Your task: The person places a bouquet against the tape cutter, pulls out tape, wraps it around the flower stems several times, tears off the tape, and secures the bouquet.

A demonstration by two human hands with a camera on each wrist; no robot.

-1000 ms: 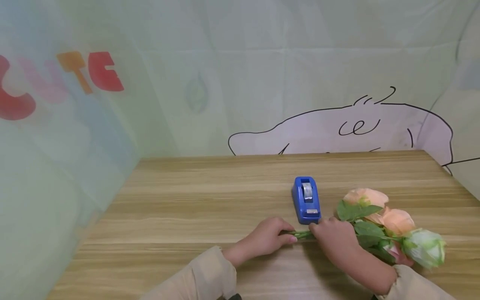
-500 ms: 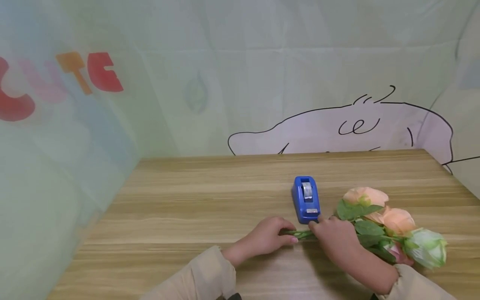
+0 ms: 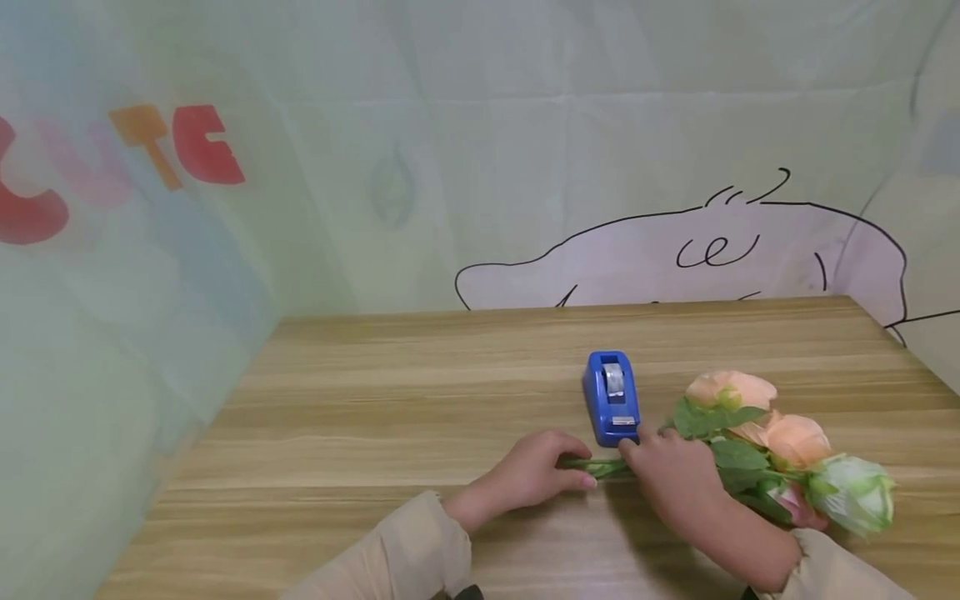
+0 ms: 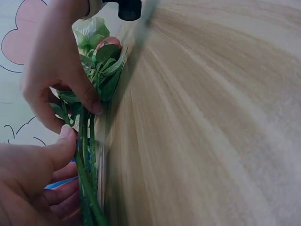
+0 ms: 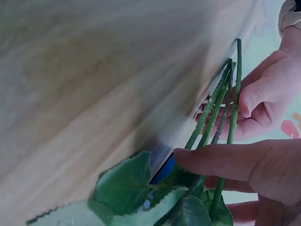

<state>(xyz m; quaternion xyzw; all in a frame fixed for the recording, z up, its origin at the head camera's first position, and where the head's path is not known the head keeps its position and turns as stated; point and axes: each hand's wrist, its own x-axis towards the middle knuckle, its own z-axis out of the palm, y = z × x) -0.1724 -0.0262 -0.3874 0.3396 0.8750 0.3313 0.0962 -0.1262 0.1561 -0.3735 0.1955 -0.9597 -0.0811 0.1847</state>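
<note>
A bunch of roses lies toward the right of the table, with peach blooms (image 3: 798, 440), a white-green rose (image 3: 852, 493) and a pink one (image 3: 797, 504) partly behind the right wrist. Its green stems (image 5: 233, 113) run leftward, several side by side. My left hand (image 3: 525, 471) holds the stems near their cut ends, thumb on one side and fingers on the other. Closer to the leaves (image 4: 110, 77), my right hand (image 3: 678, 479) grips the same stems from above. Just beyond the right fingertips stands a blue tape dispenser (image 3: 611, 412) with a roll of clear tape.
The wood-grain table (image 3: 375, 400) stretches left and back from the hands. Behind it hangs a pale printed cloth (image 3: 480, 167) with a line drawing and coloured letters. Cream sleeves (image 3: 427, 542) cover the forearms.
Both hands stay in place on the stems, with only a very slight shift of the right fingers. The dispenser and the roses lie as before.
</note>
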